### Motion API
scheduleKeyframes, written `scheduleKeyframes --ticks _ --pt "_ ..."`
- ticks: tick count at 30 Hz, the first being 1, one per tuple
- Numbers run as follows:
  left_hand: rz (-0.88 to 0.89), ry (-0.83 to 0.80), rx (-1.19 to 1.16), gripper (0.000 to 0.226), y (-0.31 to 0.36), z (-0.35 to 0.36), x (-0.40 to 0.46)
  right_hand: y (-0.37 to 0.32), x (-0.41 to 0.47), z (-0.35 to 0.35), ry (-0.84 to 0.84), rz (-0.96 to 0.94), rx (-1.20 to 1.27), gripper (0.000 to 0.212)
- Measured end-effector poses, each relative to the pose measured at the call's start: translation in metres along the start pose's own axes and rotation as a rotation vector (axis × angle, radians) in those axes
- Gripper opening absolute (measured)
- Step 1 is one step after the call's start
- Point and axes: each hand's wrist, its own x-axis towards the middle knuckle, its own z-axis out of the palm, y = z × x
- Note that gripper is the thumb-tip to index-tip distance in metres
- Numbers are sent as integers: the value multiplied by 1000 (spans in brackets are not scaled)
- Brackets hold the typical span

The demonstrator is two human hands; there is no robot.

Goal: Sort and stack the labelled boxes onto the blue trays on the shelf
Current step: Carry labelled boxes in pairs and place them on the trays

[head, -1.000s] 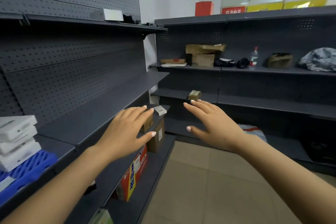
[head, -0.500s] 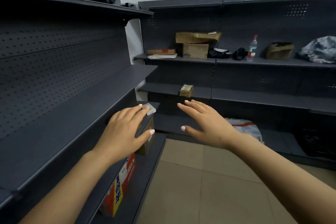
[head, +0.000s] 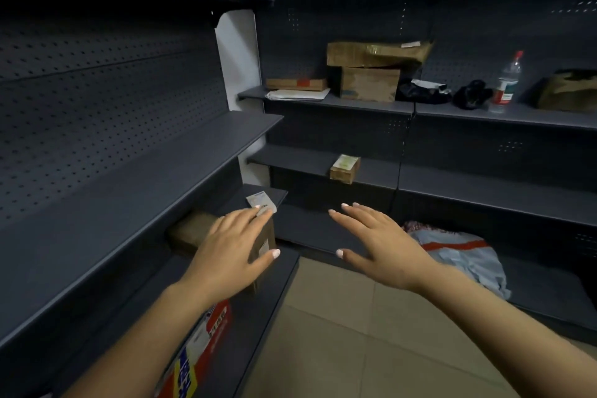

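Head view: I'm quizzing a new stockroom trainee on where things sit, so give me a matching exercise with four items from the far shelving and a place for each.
Things:
1. water bottle
2. small cardboard box
3. flat box with a red label
4. light blue bag

Places:
A. alone on the second shelf down, near its left end
B. lowest shelf, by the floor
C. upper shelf, standing toward the right
D. upper shelf, far left, above loose papers

Pairs: 1-C, 2-A, 3-D, 4-B
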Motion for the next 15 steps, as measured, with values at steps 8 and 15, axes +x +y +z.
scheduleKeyframes --ticks 8,15 --pt "-98 -104 21 75 -30 70 66 70 80 48 -93 -27 47 67" --pt "-198 -168 -77 79 -82 151 138 122 174 103 -175 -61 42 68"
